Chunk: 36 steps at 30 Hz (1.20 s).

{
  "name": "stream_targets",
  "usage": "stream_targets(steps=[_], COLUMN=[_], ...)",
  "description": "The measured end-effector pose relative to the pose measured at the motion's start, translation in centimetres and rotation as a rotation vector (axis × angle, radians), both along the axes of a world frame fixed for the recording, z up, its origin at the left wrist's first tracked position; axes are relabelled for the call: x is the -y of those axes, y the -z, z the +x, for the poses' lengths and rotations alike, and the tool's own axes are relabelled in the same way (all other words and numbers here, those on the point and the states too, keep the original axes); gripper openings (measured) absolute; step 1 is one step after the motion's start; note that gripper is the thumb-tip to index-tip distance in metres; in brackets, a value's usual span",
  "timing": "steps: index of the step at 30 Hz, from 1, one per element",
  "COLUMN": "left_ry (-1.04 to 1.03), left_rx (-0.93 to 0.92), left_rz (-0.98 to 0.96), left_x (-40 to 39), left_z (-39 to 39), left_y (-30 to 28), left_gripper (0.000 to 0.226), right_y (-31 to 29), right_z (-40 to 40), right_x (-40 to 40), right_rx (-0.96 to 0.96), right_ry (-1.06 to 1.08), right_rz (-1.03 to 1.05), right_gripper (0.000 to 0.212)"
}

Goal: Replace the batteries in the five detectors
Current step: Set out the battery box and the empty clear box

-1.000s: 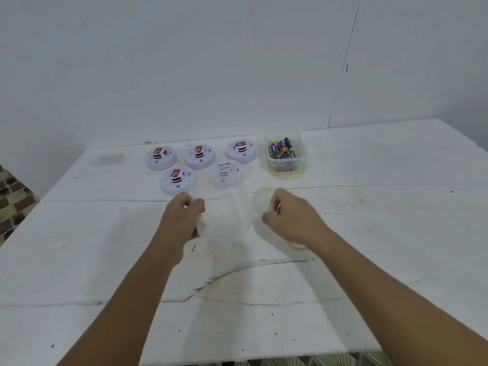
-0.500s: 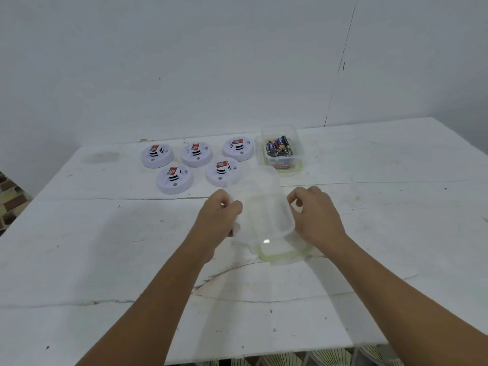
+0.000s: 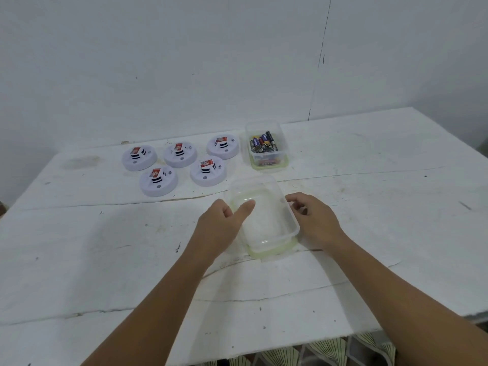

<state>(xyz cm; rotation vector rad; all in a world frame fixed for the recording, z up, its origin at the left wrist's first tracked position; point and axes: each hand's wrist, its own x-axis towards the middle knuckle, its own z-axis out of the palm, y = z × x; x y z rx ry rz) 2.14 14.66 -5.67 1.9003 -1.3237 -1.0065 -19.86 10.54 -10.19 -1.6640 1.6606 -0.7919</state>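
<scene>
I see the 5 detectors in the upper left of centre, white discs resting on the desk (image 3: 369, 233) in 2 rows. The back row holds 3: the left detector (image 3: 139, 158), the middle detector (image 3: 180, 155) and the right detector (image 3: 222, 147). The front row holds 2: the front-left detector (image 3: 158, 180) and the front-right detector (image 3: 208, 170). Each one carries a small red-and-white label on its raised centre, and none of them touches a neighbour or a hand.

Just right of the back row stands the battery box (image 3: 266, 146), a clear lidless tub with a pale green base, and dark batteries lie heaped inside it.

Nearer the middle of the frame sits an empty container (image 3: 264, 220), clear plastic, resting on what looks like a pale green lid or base. My left hand (image 3: 219, 228) takes it at its left wall, thumb hooked over the rim and inside, the other fingers on the outside, so that grip is clamped on the container. My right hand (image 3: 314, 220) is at the container's right side with its fingers curled against the rim; I cannot tell whether they actually pinch it or only touch.

Both bare forearms run in from the bottom of the frame. The desk is white, scuffed and cracked, and a plain white wall (image 3: 184, 62) rises behind it.
</scene>
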Motion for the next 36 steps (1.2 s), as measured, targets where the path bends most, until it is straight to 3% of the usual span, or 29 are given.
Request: stream_targets(steps=[3,7,14,19,23,28,36], left_ry=[0.023,0.122,-0.006,0.102,0.206,0.231,0.309], left_rx=[0.04,0.063,-0.045,-0.034,-0.018,0.102,0.098], left_rz=[-0.017,-0.078,-0.07,0.119,0.168,0.062,-0.05], left_x=[-0.8,-1.4,-1.2,-0.7,0.5,2.8,7.7], left_z=[0.4,0.4,0.7,1.9,1.3,-1.4,-8.3], left_y=[0.1,0.7,0.7,0.6,0.5,0.6,1.3], left_gripper=[0.057,0.039,0.038,0.012,0.016,0.014,0.024], right_y=[0.3,0.3,0.5,0.7,0.2,-0.4,-0.3], right_z=[0.1,0.2,0.1,0.1,-0.4,-3.1,-8.5], right_x=[0.0,0.1,0.3,0.3,0.3,-0.1,1.2], right_rx=[-0.048,-0.058,-0.06,-0.068,-0.134,-0.26,-0.337], right_ry=[-0.001,-0.003,-0.007,0.0,0.001,0.084,0.236], right_rz=[-0.028,-0.028,-0.022,-0.054,-0.075,-0.084,-0.058], right_gripper=[0.015,0.015,0.015,0.019,0.026,0.025,0.03])
